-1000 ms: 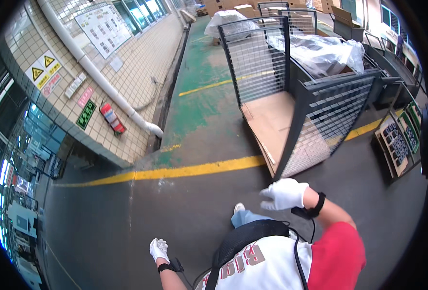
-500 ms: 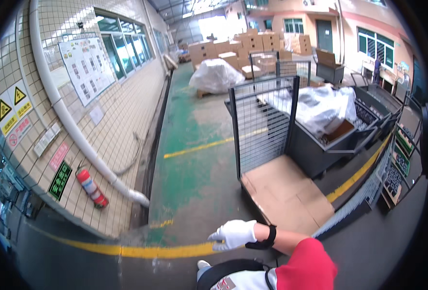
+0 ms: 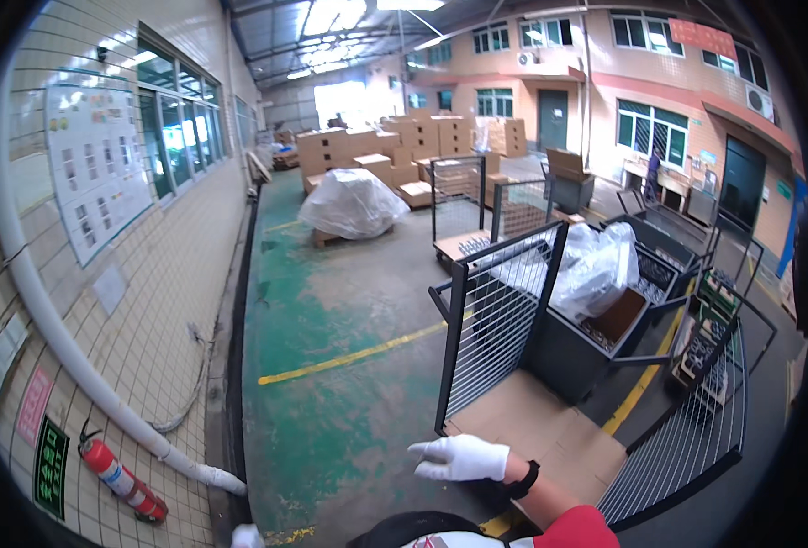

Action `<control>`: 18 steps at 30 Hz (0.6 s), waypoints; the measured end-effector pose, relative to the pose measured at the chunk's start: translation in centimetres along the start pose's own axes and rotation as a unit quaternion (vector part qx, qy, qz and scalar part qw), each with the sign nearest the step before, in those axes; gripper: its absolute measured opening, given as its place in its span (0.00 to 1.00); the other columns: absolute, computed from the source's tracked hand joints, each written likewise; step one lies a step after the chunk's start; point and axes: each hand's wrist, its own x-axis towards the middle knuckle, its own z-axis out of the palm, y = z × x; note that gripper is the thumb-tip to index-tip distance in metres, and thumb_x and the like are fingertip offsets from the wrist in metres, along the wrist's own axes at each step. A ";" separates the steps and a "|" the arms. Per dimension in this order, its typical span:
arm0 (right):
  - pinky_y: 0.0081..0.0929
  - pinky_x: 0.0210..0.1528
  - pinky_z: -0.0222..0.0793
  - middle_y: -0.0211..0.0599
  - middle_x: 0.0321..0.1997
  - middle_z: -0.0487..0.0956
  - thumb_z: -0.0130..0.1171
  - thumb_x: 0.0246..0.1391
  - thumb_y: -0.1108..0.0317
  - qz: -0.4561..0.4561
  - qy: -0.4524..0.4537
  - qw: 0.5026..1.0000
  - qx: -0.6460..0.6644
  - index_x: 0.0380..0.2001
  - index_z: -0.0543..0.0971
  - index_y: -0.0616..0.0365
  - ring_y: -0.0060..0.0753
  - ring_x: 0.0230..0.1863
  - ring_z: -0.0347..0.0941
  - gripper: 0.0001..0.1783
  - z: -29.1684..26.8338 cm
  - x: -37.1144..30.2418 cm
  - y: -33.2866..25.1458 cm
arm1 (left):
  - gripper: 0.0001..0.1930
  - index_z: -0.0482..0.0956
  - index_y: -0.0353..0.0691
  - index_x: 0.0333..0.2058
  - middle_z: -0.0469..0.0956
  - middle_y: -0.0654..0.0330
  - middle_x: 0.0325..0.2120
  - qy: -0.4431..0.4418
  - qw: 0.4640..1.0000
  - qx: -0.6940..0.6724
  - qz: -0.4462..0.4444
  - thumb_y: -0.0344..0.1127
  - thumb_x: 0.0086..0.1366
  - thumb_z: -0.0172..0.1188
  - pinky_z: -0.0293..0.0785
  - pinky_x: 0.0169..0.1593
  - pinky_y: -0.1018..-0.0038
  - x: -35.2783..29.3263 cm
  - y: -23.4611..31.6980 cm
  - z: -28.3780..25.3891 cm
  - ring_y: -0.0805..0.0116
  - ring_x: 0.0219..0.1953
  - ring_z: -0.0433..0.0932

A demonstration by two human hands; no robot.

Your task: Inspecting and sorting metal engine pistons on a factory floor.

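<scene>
The right hand [image 3: 460, 458], in a white knitted glove, is shown held out flat with the fingers spread and released; nothing is grasped or touched. It is positioned just beside the near corner of a black wire-mesh roll cage [image 3: 500, 320], whose brown cardboard floor sheet [image 3: 550, 434] is bare. A black wristband [image 3: 522, 479] is worn at the wrist above a red sleeve [image 3: 577, 530]. Of the left hand [image 3: 247, 537], only a white gloved tip is seen at the lower edge, so its grip cannot be told. A second black mesh cage [image 3: 623, 301] behind the first is filled with clear plastic sheeting [image 3: 591, 265] and one brown carton. One white-wrapped pallet load [image 3: 353, 203] is set on the green floor [image 3: 331, 365]. One red fire extinguisher [image 3: 121, 479] is laid at the foot of the tiled wall [image 3: 157, 301].
</scene>
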 end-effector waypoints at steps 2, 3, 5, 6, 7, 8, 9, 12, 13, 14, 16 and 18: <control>0.42 0.51 0.74 0.55 0.44 0.82 0.51 0.66 0.45 0.049 0.028 0.997 0.052 0.65 0.70 0.54 0.55 0.47 0.79 0.32 -2.0 1.4 1.5 | 0.14 0.78 0.42 0.19 0.77 0.56 0.18 -0.003 0.999 0.022 0.037 0.42 0.60 0.57 0.77 0.32 0.58 8.7 -1.2 -1.7 0.57 0.22 0.78; 0.41 0.52 0.74 0.55 0.46 0.82 0.52 0.66 0.45 0.070 0.020 0.994 0.077 0.65 0.70 0.54 0.54 0.47 0.79 0.32 -3.6 3.0 1.8 | 0.13 0.78 0.43 0.20 0.77 0.57 0.18 -0.005 0.996 -0.084 0.028 0.42 0.61 0.57 0.76 0.30 0.60 11.9 -0.4 -1.9 0.58 0.22 0.78; 0.40 0.53 0.73 0.54 0.47 0.82 0.52 0.66 0.46 0.092 0.020 0.991 0.098 0.65 0.70 0.54 0.53 0.48 0.79 0.32 -5.6 6.5 3.5 | 0.12 0.78 0.44 0.21 0.78 0.57 0.18 -0.004 0.956 -0.292 0.010 0.42 0.61 0.57 0.75 0.27 0.64 19.2 1.9 -2.8 0.60 0.22 0.78; 0.39 0.53 0.73 0.53 0.49 0.82 0.53 0.65 0.46 0.076 0.036 0.990 0.116 0.65 0.70 0.54 0.53 0.49 0.80 0.32 -6.5 9.0 4.8 | 0.11 0.78 0.45 0.22 0.78 0.58 0.18 -0.003 0.923 -0.386 0.003 0.42 0.61 0.57 0.74 0.25 0.66 23.9 2.3 -3.7 0.61 0.21 0.78; 0.39 0.54 0.73 0.51 0.51 0.82 0.53 0.65 0.46 0.058 0.055 0.988 0.133 0.65 0.70 0.54 0.52 0.49 0.80 0.32 -7.3 11.1 6.1 | 0.11 0.78 0.46 0.22 0.78 0.58 0.18 -0.002 0.880 -0.475 -0.001 0.42 0.61 0.57 0.73 0.24 0.68 28.6 2.7 -4.8 0.62 0.21 0.78; 0.38 0.55 0.72 0.49 0.52 0.82 0.54 0.65 0.45 0.073 0.072 0.984 0.146 0.65 0.69 0.55 0.51 0.50 0.79 0.33 -8.5 13.6 7.1 | 0.10 0.78 0.47 0.23 0.78 0.58 0.18 0.002 0.831 -0.556 0.002 0.42 0.61 0.57 0.73 0.22 0.70 35.0 2.3 -6.9 0.64 0.21 0.78; 0.38 0.55 0.72 0.48 0.52 0.82 0.54 0.65 0.45 0.050 0.077 0.988 0.124 0.65 0.69 0.55 0.51 0.52 0.79 0.33 -9.1 17.0 7.9 | 0.11 0.83 0.42 0.32 0.83 0.52 0.25 -0.001 0.896 -0.445 0.007 0.42 0.59 0.58 0.79 0.32 0.69 35.2 -0.7 -1.9 0.60 0.31 0.84; 0.39 0.56 0.72 0.49 0.53 0.81 0.54 0.64 0.46 0.096 0.154 0.980 0.077 0.64 0.70 0.55 0.52 0.54 0.77 0.33 -12.3 23.5 11.0 | 0.14 0.83 0.45 0.42 0.84 0.56 0.33 -0.063 0.953 -0.254 0.152 0.45 0.71 0.53 0.76 0.37 0.59 31.8 2.4 3.6 0.61 0.31 0.80; 0.39 0.56 0.72 0.49 0.54 0.81 0.55 0.63 0.47 0.124 0.184 0.974 0.042 0.64 0.70 0.55 0.52 0.55 0.77 0.32 -13.4 25.6 11.8 | 0.14 0.83 0.45 0.42 0.84 0.56 0.33 -0.068 0.953 -0.246 0.165 0.45 0.71 0.53 0.76 0.37 0.59 35.8 0.7 3.3 0.61 0.31 0.80; 0.39 0.56 0.72 0.49 0.54 0.81 0.55 0.63 0.47 0.130 0.191 0.972 0.045 0.64 0.70 0.55 0.52 0.55 0.77 0.32 -14.2 27.1 12.7 | 0.14 0.83 0.45 0.42 0.84 0.56 0.33 -0.071 0.953 -0.252 0.155 0.45 0.71 0.53 0.76 0.37 0.59 38.8 0.1 2.8 0.61 0.32 0.79; 0.42 0.55 0.72 0.51 0.55 0.79 0.56 0.61 0.49 0.127 0.361 0.922 -0.054 0.62 0.71 0.55 0.53 0.55 0.76 0.31 -15.4 30.1 15.3 | 0.14 0.83 0.44 0.42 0.83 0.56 0.34 -0.084 0.951 -0.263 0.138 0.45 0.71 0.53 0.76 0.37 0.59 44.6 -1.2 1.9 0.61 0.32 0.79; 0.45 0.53 0.73 0.52 0.53 0.79 0.58 0.58 0.49 0.193 0.433 0.873 -0.115 0.60 0.71 0.59 0.56 0.51 0.76 0.34 -16.1 32.6 19.3 | 0.14 0.82 0.44 0.42 0.83 0.56 0.34 -0.099 0.949 -0.271 0.131 0.45 0.71 0.53 0.75 0.38 0.59 52.0 -1.7 0.5 0.61 0.33 0.79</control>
